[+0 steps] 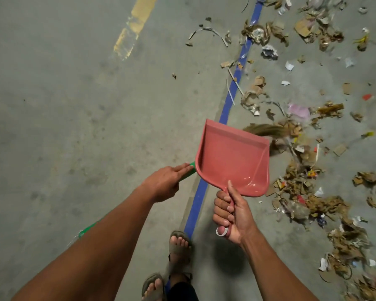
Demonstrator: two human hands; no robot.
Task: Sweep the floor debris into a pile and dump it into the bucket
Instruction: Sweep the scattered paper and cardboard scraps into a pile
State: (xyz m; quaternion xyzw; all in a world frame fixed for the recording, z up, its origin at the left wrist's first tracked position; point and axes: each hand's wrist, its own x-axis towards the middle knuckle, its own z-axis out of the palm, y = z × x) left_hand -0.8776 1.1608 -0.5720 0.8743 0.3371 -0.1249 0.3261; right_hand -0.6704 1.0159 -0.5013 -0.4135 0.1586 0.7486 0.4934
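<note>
A grey concrete floor (pixel 63 94) fills the view, crossed by a blue tape line (pixel 230 101) running from the top toward the person's feet, with a worn yellow tape strip (pixel 132 27) well to its left. Scattered debris (pixel 302 181) of torn cardboard, paper scraps and plastic bits lies mostly to the right of the blue line, spread along the right side rather than gathered in one heap. A pink plastic dustpan (pixel 232 157) is held above the floor over the blue line, its open tray facing up and empty. The right hand (pixel 230 216) is closed around the dustpan's handle. The left hand (pixel 163 183) grips a green broom handle (pixel 188 170), which passes behind the dustpan; the straw broom bristles (pixel 261 130) show past the pan's far edge, touching the debris. Two sandalled feet (pixel 178 242) stand near the blue line.
</note>
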